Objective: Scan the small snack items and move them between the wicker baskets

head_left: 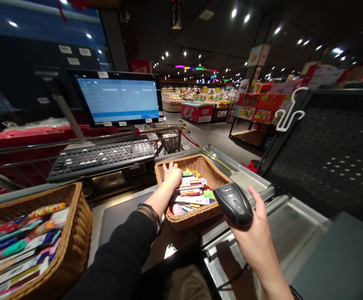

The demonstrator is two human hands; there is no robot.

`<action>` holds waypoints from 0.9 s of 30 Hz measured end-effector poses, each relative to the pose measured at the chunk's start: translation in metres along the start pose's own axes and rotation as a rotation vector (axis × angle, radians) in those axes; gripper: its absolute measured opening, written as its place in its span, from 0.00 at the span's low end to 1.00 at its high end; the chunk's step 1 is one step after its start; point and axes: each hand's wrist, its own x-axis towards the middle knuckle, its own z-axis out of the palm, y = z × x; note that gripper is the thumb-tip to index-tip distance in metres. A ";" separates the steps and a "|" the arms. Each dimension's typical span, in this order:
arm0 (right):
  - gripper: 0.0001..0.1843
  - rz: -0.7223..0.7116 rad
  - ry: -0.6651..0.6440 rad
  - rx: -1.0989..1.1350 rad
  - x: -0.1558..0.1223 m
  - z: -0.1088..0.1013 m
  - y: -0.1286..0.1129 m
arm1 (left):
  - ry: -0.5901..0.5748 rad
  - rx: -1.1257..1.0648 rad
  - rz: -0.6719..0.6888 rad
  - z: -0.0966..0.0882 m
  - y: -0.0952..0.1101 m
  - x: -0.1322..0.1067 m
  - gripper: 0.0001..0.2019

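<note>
My right hand [253, 241] is wrapped around a black handheld barcode scanner [235, 204], held over the near right corner of a brown wicker basket [214, 171]. Inside that basket lies a pile of small packaged goods [192, 193] in white, red, yellow and green wrappers. My left hand [172, 175] reaches into the basket at its left side, fingers bent downward. What those fingers hold, if anything, is hidden behind the hand. At the lower left stands a second wicker basket [81, 225], filled with long, narrow packages [18, 250], some of them toothbrush-like.
Behind the counter [115, 212] stand a keyboard [103, 156] and a lit monitor [119, 100]. Metal trays [253, 179] lie to the right, beside a dark perforated panel [331, 154] with white hooks [289, 114]. A shopping cart [170, 137] is beyond the counter.
</note>
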 end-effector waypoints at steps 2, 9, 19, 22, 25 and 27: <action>0.16 0.005 -0.004 0.015 0.000 0.002 -0.003 | -0.011 0.000 0.004 0.002 -0.001 0.001 0.14; 0.17 -0.016 -0.028 0.039 -0.001 0.007 -0.006 | 0.039 -0.013 -0.001 0.006 0.000 0.001 0.14; 0.18 -0.081 -0.076 0.057 0.001 0.022 -0.023 | 0.223 -0.091 0.104 -0.038 -0.035 -0.052 0.10; 0.22 -0.126 -0.087 0.056 -0.002 0.030 -0.015 | 0.257 -0.043 0.079 -0.057 -0.083 -0.100 0.08; 0.20 -0.252 -0.101 0.056 -0.003 0.045 -0.005 | 0.268 0.022 -0.043 -0.076 -0.141 -0.154 0.08; 0.18 -0.331 -0.101 0.098 -0.005 0.058 -0.005 | 0.231 0.072 -0.150 -0.086 -0.181 -0.190 0.08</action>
